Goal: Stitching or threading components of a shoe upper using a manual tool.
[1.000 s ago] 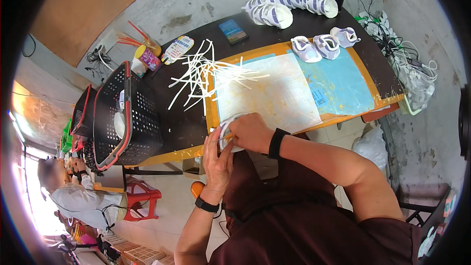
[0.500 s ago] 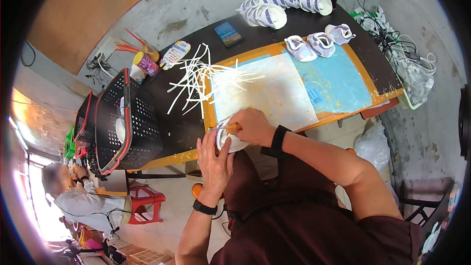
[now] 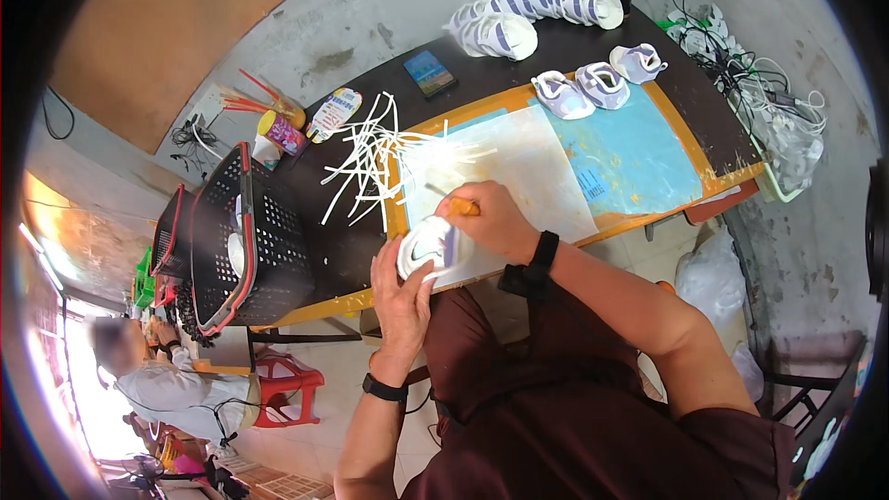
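My left hand (image 3: 405, 289) cups a small white-and-lilac baby shoe (image 3: 431, 250); my right hand (image 3: 489, 219) grips an orange-handled tool (image 3: 460, 207) above it. Left of both, a black plastic mesh basket (image 3: 243, 241) holds something white.

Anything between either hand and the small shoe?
Nothing visible. The left hand already cups the shoe from below, and the right hand rests against its top, gripping an orange-handled tool. Both hands appear to touch it.
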A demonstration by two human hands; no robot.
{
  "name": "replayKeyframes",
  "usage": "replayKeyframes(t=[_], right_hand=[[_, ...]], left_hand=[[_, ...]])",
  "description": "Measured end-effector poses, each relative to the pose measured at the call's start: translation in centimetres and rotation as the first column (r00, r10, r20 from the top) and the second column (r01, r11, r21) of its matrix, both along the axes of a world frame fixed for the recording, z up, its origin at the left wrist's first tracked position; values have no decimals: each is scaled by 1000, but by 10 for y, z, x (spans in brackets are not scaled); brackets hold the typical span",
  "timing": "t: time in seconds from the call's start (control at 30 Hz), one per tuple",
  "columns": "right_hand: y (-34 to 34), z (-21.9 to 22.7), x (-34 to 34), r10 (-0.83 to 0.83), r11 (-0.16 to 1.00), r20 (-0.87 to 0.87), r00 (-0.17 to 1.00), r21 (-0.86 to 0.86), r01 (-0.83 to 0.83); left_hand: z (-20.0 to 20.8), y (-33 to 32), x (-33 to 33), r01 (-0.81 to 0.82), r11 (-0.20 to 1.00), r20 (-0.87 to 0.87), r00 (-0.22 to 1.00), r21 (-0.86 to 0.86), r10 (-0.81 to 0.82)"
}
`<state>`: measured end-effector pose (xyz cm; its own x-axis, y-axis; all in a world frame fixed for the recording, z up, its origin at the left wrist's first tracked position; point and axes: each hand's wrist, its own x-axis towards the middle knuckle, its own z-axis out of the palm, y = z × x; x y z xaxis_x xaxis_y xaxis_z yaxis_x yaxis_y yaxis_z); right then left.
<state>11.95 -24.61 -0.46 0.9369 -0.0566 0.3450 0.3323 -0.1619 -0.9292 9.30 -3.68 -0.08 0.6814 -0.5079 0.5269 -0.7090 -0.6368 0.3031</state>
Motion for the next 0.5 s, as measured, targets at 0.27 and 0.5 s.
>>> replayKeyframes(t=[0.27,0.5], right_hand=[[-15,1,-7,129,976,-154,980,193,-98],[-6,26,-8,419,894,-115,901,225,-388]], left_hand=[[33,12,13,-209,818,-378,926,-535,-11],[51,26,10,-510,449,-660,377,-733,-650]])
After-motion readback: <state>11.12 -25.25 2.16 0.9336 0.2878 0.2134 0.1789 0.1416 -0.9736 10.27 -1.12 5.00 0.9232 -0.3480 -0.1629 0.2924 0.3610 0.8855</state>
